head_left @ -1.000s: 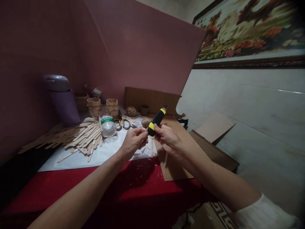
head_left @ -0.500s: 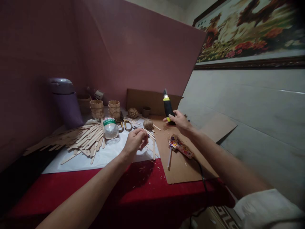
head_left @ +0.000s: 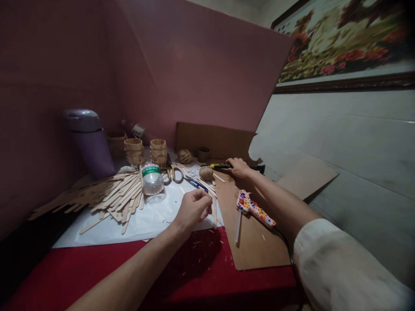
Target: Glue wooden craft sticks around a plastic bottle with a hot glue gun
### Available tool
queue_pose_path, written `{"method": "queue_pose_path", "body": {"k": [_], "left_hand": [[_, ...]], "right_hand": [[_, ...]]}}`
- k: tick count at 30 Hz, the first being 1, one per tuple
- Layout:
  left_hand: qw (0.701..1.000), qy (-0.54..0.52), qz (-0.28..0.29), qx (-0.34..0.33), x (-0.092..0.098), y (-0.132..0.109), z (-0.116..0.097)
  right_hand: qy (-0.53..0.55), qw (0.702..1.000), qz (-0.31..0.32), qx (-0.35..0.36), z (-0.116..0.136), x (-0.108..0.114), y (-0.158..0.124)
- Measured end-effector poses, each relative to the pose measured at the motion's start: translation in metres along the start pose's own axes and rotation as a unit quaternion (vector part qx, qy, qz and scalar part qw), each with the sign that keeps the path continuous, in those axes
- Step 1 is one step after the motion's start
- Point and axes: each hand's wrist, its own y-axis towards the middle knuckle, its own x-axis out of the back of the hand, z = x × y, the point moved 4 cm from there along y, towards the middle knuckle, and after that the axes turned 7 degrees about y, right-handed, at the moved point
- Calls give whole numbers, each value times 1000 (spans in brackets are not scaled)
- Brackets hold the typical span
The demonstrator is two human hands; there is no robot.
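Note:
My left hand [head_left: 195, 210] hovers over the front edge of the white paper, fingers curled together; anything inside them is hidden. Just beyond it lie a blue craft knife [head_left: 195, 183] and a few loose wooden sticks [head_left: 214, 211]. At the back of the brown board, my right hand [head_left: 239, 167] is closed over a black-and-yellow utility knife [head_left: 220, 166], which lies flat with its tip to the left. A ball of twine [head_left: 206, 173] sits left of that hand. Nearer me is a flower-patterned glue gun [head_left: 254, 209] with a glue stick in it.
A heap of craft sticks [head_left: 121, 194] spreads across the left, beside a clear plastic bottle [head_left: 153, 181]. Behind stand two wooden cups [head_left: 158, 151], scissors [head_left: 177, 173] and a purple flask [head_left: 90, 144]. The glue gun's black cord [head_left: 290, 255] hangs over the front edge.
My right hand has lowered the utility knife from upright in the air to flat at the back of the board. My left hand stays closed. The view has shifted slightly.

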Motion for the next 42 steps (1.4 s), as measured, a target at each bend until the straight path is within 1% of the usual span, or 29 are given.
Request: {"method": "queue_pose_path", "body": {"k": [2, 5, 8, 10, 12, 14, 15, 16, 18, 19, 20, 21, 24, 25, 28, 29, 30, 33, 34, 35, 36, 37, 38, 39, 40, 41, 42], "left_hand": [[999, -26, -2, 19, 0, 0, 0], [992, -103, 5, 79, 1, 0, 3], [974, -180, -6, 138, 5, 0, 4], [967, -200, -17, 156, 8, 1, 2], [968, -196, -22, 152, 11, 2, -2], [973, -183, -40, 136, 15, 4, -4], [974, -173, -42, 139, 17, 4, -5], [975, -163, -44, 142, 18, 5, -5], [980, -137, -47, 133, 21, 5, -7], [983, -123, -47, 125, 22, 4, -9], [986, -108, -44, 118, 21, 3, -12], [988, -93, -37, 114, 20, 0, -15], [992, -34, 15, 119, 9, -15, -23], [992, -3, 45, 122, 4, -24, -24], [985, 89, 118, 89, -8, -56, -25], [980, 116, 139, 84, -9, -68, -24], [971, 134, 176, 85, -12, -81, -22], [932, 158, 318, 73, -17, -116, -17], [922, 151, 349, 69, -17, -125, -17], [918, 152, 359, 69, -16, -130, -17], [921, 160, 349, 64, -13, -131, -18], [932, 174, 315, 52, -7, -128, -20], [945, 196, 260, 33, 1, -121, -24], [957, 218, 192, 0, 13, -111, -29], [967, 228, 100, -51, 28, -98, -37], [966, 239, 13, -98, 46, -86, -44], [961, 237, -66, -131, 65, -73, -51]], "right_hand": [[-3, 1000, 6, 6, 0, -5, 9], [1, 1000, 0, 5, -3, -9, 12], [16, 999, -35, -2, -2, 1, 4], [31, 997, -70, 2, 3, 15, -9], [52, 993, -106, 13, 15, 30, -28], [83, 986, -139, 38, 32, 43, -54], [139, 974, -162, 80, 45, 49, -70], [189, 960, -179, 107, 57, 54, -87], [264, 937, -183, 139, 81, 60, -122], [286, 929, -175, 157, 93, 61, -138], [308, 918, -184, 171, 103, 62, -153], [323, 910, -180, 189, 112, 63, -166], [331, 902, -163, 224, 129, 63, -192], [332, 902, -161, 224, 131, 62, -196], [350, 902, -149, 205, 129, 59, -201], [362, 900, -144, 194, 128, 57, -201], [373, 899, -139, 184, 127, 55, -202], [395, 893, -140, 163, 128, 50, -204], [395, 893, -139, 163, 130, 48, -205], [394, 894, -137, 166, 132, 46, -205], [391, 894, -135, 170, 135, 45, -206], [387, 895, -134, 176, 138, 44, -206], [380, 897, -135, 181, 141, 43, -205], [374, 898, -140, 185, 143, 43, -203], [367, 899, -149, 187, 144, 44, -201], [360, 900, -162, 185, 143, 45, -198], [354, 901, -175, 181, 141, 47, -194]]}}
